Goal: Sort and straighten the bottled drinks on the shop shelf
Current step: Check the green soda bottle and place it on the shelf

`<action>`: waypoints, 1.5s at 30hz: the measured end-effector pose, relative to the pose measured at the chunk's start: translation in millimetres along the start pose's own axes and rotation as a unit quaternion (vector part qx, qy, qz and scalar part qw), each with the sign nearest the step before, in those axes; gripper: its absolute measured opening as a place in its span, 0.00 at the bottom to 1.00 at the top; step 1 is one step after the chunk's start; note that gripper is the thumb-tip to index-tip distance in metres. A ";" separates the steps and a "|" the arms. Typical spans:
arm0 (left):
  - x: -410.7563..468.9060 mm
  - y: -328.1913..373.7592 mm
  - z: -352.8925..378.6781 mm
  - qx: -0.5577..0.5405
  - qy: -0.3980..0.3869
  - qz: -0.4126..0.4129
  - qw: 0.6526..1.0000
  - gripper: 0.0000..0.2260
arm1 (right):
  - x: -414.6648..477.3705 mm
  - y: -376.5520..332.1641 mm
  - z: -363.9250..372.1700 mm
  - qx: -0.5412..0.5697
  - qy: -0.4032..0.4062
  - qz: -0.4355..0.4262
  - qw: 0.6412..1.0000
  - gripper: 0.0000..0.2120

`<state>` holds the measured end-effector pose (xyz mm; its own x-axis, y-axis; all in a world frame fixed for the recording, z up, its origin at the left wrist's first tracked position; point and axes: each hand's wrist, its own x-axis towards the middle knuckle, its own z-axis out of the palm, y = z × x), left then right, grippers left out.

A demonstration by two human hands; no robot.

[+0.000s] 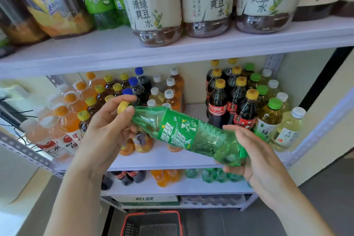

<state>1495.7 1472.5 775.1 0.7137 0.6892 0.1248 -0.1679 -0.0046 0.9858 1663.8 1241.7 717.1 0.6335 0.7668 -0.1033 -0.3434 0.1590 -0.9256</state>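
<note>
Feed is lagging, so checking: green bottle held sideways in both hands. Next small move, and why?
Probably tip the green bottle upright: it lies slanted between the left hand at its yellow cap and the right hand under its base. Similar green bottles stand on the lower shelf, likely its spot.

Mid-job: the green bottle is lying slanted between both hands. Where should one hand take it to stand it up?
Wrap the label band at the middle of the green bottle, coming from the near side. That stretch is straight and wide; the neck by the yellow cap, where the left hand pinches, tapers, and the right hand cups the base.
</note>
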 end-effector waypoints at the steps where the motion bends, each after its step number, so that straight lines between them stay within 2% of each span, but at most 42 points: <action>1: -0.6 -1.4 -1.2 -0.005 -0.014 0.001 1.000 0.10 | -0.8 -1.0 -0.6 0.002 -0.002 0.001 1.000 0.19; 4: -0.9 -2.8 -1.7 0.007 -0.007 0.017 1.000 0.09 | -3.4 -5.7 -4.1 0.017 -0.034 0.008 0.999 0.21; 7: 2.3 -3.6 1.7 0.049 0.048 0.017 0.998 0.09 | -5.9 -9.5 -7.9 0.009 -0.057 0.017 0.998 0.28; 12: 7.9 -7.7 1.9 0.108 0.085 0.028 0.990 0.11 | -5.7 -13.6 -8.6 0.009 -0.051 0.007 0.999 0.28; 16: 5.3 -5.1 -5.4 0.066 0.025 0.019 0.997 0.11 | -4.0 -17.8 -4.8 -0.008 -0.018 0.004 1.000 0.26; 19: 0.1 0.4 -10.0 -0.024 -0.046 0.016 0.999 0.09 | -2.2 -20.1 -3.1 -0.025 0.000 0.010 1.000 0.30; 21: -0.9 3.8 -6.7 -0.005 -0.043 0.032 0.999 0.07 | 1.0 -19.5 -3.0 -0.027 0.000 0.012 1.000 0.34; 24: 0.0 6.8 3.0 0.037 -0.016 0.053 0.998 0.11 | 6.3 -17.9 -1.5 -0.008 -0.007 0.028 1.000 0.25; 26: 0.0 7.3 6.1 0.050 -0.010 0.063 0.997 0.16 | 8.7 -17.0 0.2 -0.014 -0.001 0.029 0.999 0.23; 30: 0.8 8.3 11.0 0.066 0.043 0.058 0.995 0.17 | 7.6 -17.0 -0.2 0.017 -0.040 0.025 0.999 0.18; 33: 6.2 4.6 11.1 0.087 0.099 0.034 0.991 0.16 | 5.8 -17.6 -3.2 0.053 -0.081 0.050 0.994 0.17; 35: 10.5 0.9 8.5 0.121 0.111 0.016 0.986 0.16 | 4.8 -19.1 -3.5 0.027 -0.087 0.058 0.994 0.21; 39: 8.5 -0.6 -0.9 0.159 0.058 0.018 0.985 0.18 | 4.9 -20.8 -0.7 -0.018 -0.058 0.096 0.994 0.20; 41: 4.6 1.1 -5.7 0.130 -0.027 0.036 0.990 0.15 | 6.8 -19.5 -3.9 -0.008 -0.027 0.132 0.991 0.26; 43: 1.9 2.3 -7.5 0.084 -0.097 0.051 0.990 0.18 | 8.4 -19.4 -7.6 -0.008 -0.027 0.156 0.987 0.29; 45: 2.3 3.8 -4.0 0.069 -0.097 0.070 0.990 0.20 | 9.4 -19.8 -9.0 -0.004 -0.047 0.164 0.985 0.31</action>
<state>1494.0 1477.0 778.7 0.8100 0.5221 0.2670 -0.1895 -0.1979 0.9617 1682.8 1240.1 731.2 0.4227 0.8301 -0.3637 -0.5141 -0.1109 -0.8505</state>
